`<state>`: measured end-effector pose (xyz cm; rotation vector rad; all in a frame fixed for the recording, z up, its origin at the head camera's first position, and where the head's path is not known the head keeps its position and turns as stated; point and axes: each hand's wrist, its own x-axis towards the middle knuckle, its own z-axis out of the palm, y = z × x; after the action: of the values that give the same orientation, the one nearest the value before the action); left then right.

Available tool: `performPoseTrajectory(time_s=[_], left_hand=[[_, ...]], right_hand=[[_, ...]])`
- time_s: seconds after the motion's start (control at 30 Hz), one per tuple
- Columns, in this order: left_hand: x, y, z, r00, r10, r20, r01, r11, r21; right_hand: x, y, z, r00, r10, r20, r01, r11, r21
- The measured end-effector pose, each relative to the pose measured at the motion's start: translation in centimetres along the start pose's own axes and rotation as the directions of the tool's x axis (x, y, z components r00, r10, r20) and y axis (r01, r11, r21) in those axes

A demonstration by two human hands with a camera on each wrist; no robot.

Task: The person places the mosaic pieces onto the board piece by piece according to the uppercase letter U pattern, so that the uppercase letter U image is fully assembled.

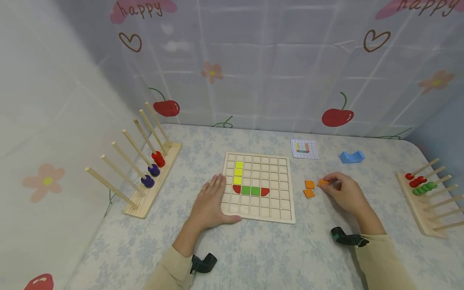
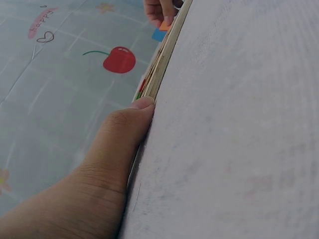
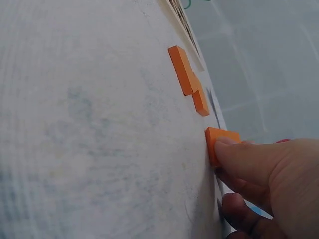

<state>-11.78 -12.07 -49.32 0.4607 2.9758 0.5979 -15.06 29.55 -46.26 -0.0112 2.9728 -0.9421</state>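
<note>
A wooden grid board (image 1: 280,205) lies on the table, with three yellow squares (image 1: 238,172) in a column above a row of two green squares (image 1: 251,191) between red quarter-round pieces (image 1: 265,192). My left hand (image 1: 208,204) rests along the board's left side, fingers extended, its thumb (image 2: 117,137) against the near edge. To the right of the board, my right hand (image 1: 346,192) pinches an orange square tile (image 3: 223,142) between thumb and fingers, at the tabletop. Two more orange tiles (image 1: 309,189) lie between that hand and the board.
Behind the tiles lies a pattern card (image 1: 304,149) with a coloured figure on a grid. A blue curved block (image 1: 351,157) sits right of it. Wooden peg racks with beads stand at the left (image 1: 159,183) and the right (image 1: 417,209).
</note>
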Motion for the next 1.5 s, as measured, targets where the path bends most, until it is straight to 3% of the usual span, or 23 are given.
performPoseTrajectory(time_s=[0.33,0.57,1.07,1.5], left_hand=[[0.0,-0.1,0.0,1.000,-0.001,-0.002,0.001,1.000,0.000],[0.0,-0.1,0.0,1.000,0.003,-0.004,-0.003,1.000,-0.007],[0.0,0.0,0.0,1.000,0.007,0.005,-0.007,1.000,-0.004],[0.0,0.1,-0.1,1.000,0.009,0.006,-0.009,1.000,0.000]], right_hand=[[0.3,-0.6,0.0,1.000,-0.023,-0.006,0.023,0.997,0.078],[0.7,-3.4,0.8,0.996,-0.034,0.081,0.020,0.986,0.163],[2.1,-9.4,5.3,0.973,-0.150,0.173,0.100,0.957,0.273],[2.5,-11.7,7.0,0.960,-0.198,0.200,0.148,0.960,0.238]])
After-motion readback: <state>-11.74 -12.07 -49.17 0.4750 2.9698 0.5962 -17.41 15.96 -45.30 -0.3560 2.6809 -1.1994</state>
